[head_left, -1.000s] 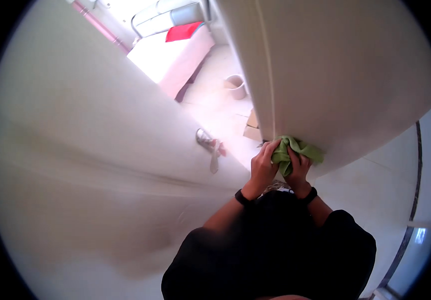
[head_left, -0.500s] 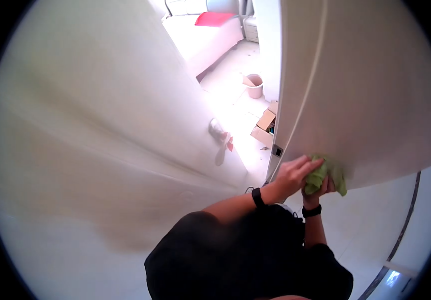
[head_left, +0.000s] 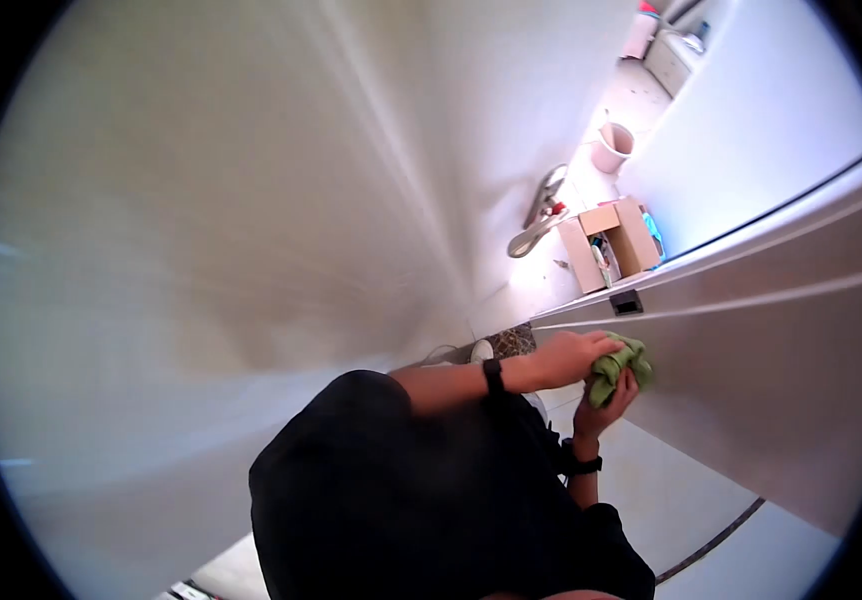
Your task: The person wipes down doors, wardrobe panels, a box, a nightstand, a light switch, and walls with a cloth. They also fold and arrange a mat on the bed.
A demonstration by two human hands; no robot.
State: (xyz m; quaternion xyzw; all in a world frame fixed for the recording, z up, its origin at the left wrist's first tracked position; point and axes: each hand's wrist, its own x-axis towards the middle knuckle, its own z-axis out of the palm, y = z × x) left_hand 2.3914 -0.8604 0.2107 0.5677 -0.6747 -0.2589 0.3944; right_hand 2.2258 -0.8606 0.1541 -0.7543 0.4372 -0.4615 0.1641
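Note:
A crumpled green cloth [head_left: 623,366] is bunched between my two hands, close beside the pale panel [head_left: 751,400] on the right. My left hand [head_left: 569,358] grips it from the left, fingers over its upper edge. From below, my right hand [head_left: 607,402] has its fingers curled against the cloth. Whether the cloth presses on the panel I cannot tell. Just above my hands, a dark metal latch plate [head_left: 627,302] is set in the panel's edge.
A white door [head_left: 351,200] with a metal handle [head_left: 539,232] fills the left side. Through the opening stand an open cardboard box [head_left: 633,236], a pinkish bin [head_left: 612,148] and a white cabinet [head_left: 669,62]. A patterned mat [head_left: 513,341] and a shoe [head_left: 482,351] show below the doorway.
My view has turned, so the doorway, box and bin now appear farther right. Both hands stay on the green cloth, which looks more bunched; its loose hanging end no longer shows.

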